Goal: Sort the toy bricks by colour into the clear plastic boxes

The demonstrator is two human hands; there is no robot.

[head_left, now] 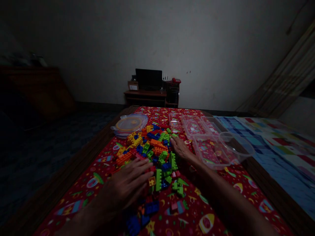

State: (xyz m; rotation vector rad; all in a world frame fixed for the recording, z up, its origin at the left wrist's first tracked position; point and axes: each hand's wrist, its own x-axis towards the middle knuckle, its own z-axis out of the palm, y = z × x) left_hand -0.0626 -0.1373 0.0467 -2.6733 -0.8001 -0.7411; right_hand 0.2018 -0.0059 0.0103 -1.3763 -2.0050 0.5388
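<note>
A loose pile of plastic building bricks in green, orange, yellow, blue and red is spread over the red patterned cloth. My left hand lies palm down over the near left part of the pile, its fingers stretched out across red and orange bricks. At the pile's right side, my right hand rests against green and blue bricks with its fingers extended; its underside is hidden. No brick is visibly gripped in either hand. Several blue bricks and a pink brick lie nearer to me.
Clear plastic containers stand right of the pile, with a round clear one at their edge. Stacked clear lids lie at the far left. Beyond the table are a desk with a monitor and, rightward, a checked bedspread.
</note>
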